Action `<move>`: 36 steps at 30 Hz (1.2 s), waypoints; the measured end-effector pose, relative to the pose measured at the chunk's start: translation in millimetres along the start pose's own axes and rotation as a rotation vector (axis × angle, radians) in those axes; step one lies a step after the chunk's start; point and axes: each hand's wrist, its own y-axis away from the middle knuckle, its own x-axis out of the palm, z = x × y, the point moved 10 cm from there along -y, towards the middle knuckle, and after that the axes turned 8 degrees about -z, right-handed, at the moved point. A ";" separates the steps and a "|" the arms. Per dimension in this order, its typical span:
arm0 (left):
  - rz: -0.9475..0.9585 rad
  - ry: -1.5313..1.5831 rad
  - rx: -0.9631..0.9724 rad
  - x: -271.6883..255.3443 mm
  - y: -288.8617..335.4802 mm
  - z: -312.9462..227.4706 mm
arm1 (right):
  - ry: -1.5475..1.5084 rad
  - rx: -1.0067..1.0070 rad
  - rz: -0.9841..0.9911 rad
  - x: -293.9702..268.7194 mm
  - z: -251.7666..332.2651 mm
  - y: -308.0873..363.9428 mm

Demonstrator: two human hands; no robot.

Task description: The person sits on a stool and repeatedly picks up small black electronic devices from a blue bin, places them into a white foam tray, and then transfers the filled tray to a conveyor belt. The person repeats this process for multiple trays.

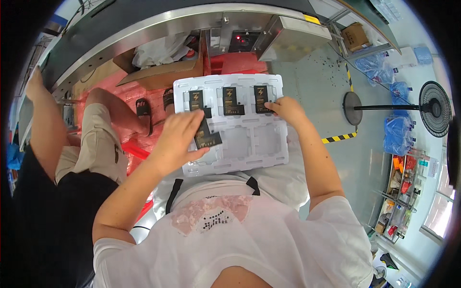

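Note:
A white moulded tray point(230, 170) with several recesses rests on my lap. Three black L-shaped phone batteries occupy its far row: a left one point(196, 98), a middle one point(230, 98) and a right one point(260, 96). Over the near-left recess, my left hand point(175, 139) grips another black phone battery point(207, 138) from its left side, with part of it under my fingers. My right hand point(286, 109) reaches over the tray's right rim, its closed fingertips at the lower right corner of the right battery. The undersides of my right fingers are hidden.
Beyond the tray runs a metal-edged workbench point(144, 31) with a control box point(245, 41) below. An open cardboard box point(168, 74) stands under it. Someone in dark clothing sits close on my left point(57, 206). A black standing fan point(434, 109) is at right.

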 end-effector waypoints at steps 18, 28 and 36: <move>0.028 -0.143 -0.053 63.7 59.7 8.5 | -0.488 -0.382 -0.281 -105.1 102.7 54.7; 0.039 -0.045 -0.120 64.4 61.8 -0.9 | -0.286 -1.096 -0.504 -233.4 321.2 23.5; -0.626 0.083 -0.097 -87.6 -31.4 4.7 | 0.474 -0.927 -0.502 -234.8 378.4 -113.4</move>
